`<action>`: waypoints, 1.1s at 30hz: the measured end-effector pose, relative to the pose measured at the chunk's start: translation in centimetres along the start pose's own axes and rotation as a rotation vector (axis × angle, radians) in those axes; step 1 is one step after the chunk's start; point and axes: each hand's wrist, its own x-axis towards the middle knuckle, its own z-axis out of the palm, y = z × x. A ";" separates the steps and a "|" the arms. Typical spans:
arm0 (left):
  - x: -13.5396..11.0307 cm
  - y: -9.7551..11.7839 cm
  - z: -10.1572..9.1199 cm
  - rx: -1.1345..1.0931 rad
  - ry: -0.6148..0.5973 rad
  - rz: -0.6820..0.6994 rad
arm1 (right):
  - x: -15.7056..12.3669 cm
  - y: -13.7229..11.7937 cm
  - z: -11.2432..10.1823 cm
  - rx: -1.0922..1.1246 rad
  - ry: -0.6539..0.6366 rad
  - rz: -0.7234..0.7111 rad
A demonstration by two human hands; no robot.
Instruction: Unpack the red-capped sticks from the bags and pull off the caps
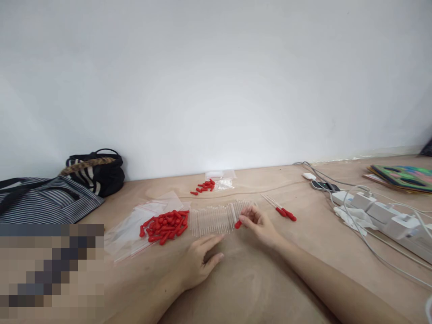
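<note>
My right hand (pixel 255 220) is pinched on a red rubber dropper bulb (pixel 238 223) at the right end of a row of thin clear tubes (pixel 211 219). Whether a tube sits in that bulb is hidden. My left hand (pixel 202 261) lies low over the table with thumb and fingers apart, its forefinger tip at the near edge of the row. Left of the tubes, a heap of red bulbs (pixel 167 226) rests partly on clear plastic bags (pixel 130 229). To the right lie several droppers (pixel 282 211), red bulbs joined to pale tubes.
Further back are a few more red bulbs (pixel 204 186) beside a small clear bag (pixel 224 181). A power strip (pixel 381 211) with white chargers and cables runs along the right. Striped bags (pixel 60 198) stand at the left, and a colourful board (pixel 405 177) lies far right.
</note>
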 end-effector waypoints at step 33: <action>0.1 0.0 1.5 0.282 0.210 0.222 | -2.8 -0.2 2.1 -1.150 -0.062 -1.015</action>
